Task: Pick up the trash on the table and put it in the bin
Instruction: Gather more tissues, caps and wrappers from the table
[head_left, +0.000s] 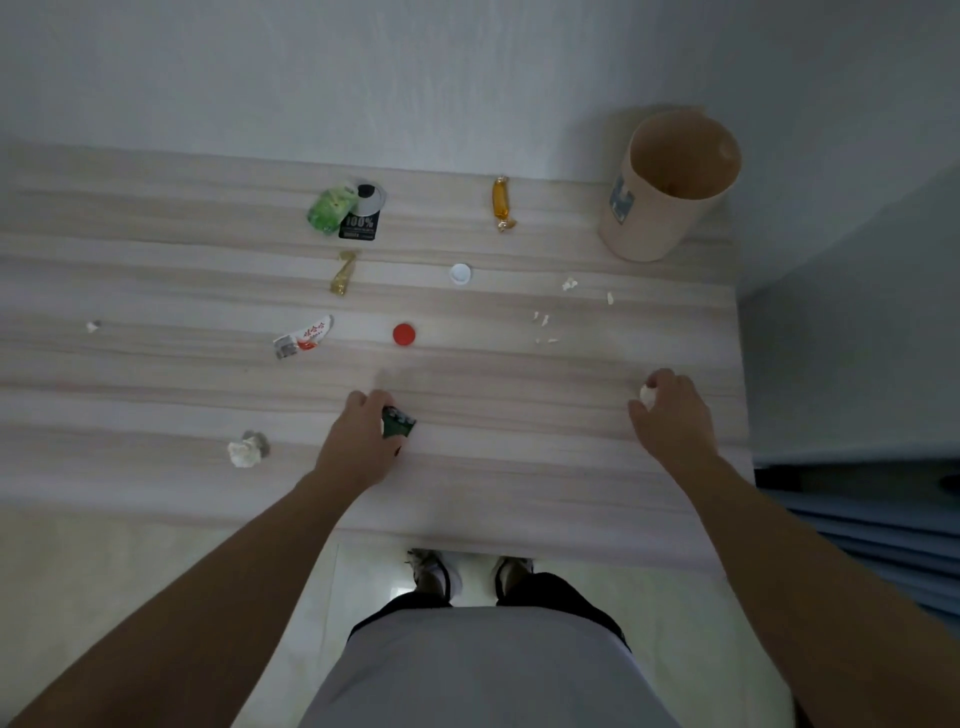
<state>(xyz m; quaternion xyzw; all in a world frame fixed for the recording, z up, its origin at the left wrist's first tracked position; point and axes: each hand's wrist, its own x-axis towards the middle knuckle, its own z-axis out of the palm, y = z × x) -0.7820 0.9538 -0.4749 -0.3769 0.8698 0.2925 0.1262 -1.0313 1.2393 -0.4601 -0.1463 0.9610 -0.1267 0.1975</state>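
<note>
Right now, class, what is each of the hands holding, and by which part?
Left hand grips a green wrapper by its near end; right hand pinches a white scrap in its fingertips.

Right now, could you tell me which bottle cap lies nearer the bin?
The white cap. It lies farther back and right, toward the bin, than the red cap.

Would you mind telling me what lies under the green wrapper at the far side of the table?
The green wrapper overlaps a black and silver packet printed "100%". The packet's left part is covered, so anything else beneath cannot be seen.
</note>
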